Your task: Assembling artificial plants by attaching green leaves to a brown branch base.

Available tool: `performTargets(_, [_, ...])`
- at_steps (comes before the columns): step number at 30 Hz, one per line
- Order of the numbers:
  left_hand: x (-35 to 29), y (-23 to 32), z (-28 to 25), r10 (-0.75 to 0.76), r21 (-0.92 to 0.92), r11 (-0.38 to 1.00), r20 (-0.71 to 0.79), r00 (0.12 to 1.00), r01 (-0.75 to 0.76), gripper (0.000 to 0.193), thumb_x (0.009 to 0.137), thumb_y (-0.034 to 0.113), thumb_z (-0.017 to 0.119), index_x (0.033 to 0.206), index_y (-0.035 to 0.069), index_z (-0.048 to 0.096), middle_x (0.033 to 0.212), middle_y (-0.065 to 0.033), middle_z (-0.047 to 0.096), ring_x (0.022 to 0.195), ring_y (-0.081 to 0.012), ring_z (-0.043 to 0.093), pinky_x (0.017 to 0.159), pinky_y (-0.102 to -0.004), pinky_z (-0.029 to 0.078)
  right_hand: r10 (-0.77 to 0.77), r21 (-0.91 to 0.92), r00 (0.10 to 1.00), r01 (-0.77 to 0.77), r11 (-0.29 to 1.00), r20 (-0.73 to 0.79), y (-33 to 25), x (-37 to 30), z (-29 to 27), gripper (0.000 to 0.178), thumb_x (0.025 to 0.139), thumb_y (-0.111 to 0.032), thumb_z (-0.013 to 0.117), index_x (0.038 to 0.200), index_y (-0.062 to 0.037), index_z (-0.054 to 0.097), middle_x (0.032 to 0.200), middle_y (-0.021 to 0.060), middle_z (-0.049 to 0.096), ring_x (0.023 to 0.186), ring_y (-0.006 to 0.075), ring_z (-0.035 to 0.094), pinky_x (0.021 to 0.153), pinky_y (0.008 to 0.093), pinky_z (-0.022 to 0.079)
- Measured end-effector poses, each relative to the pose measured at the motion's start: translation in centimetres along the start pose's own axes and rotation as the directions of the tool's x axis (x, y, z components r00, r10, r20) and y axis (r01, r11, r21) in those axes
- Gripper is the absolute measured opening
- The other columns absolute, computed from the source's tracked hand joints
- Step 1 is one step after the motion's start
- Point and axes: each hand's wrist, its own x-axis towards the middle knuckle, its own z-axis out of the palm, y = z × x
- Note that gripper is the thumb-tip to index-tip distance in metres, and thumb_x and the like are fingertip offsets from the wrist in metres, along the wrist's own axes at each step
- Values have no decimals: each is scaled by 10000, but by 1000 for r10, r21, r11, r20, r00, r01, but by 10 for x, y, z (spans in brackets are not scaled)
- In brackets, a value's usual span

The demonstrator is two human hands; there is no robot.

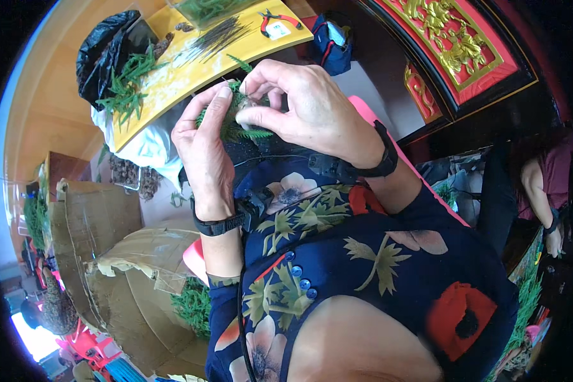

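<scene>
My left hand (204,143) and my right hand (312,111) meet in front of the yellow table's near edge. Between them is a small bunch of green fern-like sprigs (232,129). The left thumb and fingers pinch its left side. At its right side, my right thumb and forefinger are bent together around a small pale, brownish piece (247,103) in the middle of the bunch. Exactly what that piece is cannot be made out, as the fingers partly cover it. Leafy tips stick out above and below the hands.
The yellow table (172,95) bears thin dark wires (219,38), red-handled pliers (280,25), loose green sprigs (128,86) and a black plastic bag (102,60). A torn cardboard box (95,219) stands at left, near brown cones (137,177). Another person's arm (538,191) shows at far right.
</scene>
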Motion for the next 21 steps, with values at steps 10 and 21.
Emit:
performTargets(10, [0, 2, 0, -51, -301, 953, -17, 999, 44, 194, 851, 83, 571, 1013, -13, 619, 928, -57, 642, 826, -97, 569, 742, -216, 432, -109, -36, 984, 105, 994, -143, -1, -3, 10, 173, 732, -53, 675, 893, -8, 630, 792, 88, 633, 649, 184, 566, 566, 284, 451])
performTargets(21, [-1, -4, 2, 50, -162, 986, -5, 999, -50, 194, 836, 64, 586, 1003, -27, 627, 875, -47, 640, 753, -87, 571, 705, -195, 438, -413, -294, 892, 351, 889, -185, 4, 2, 10, 221, 705, 1, 673, 921, -29, 636, 789, 83, 627, 671, 215, 573, 599, 299, 466])
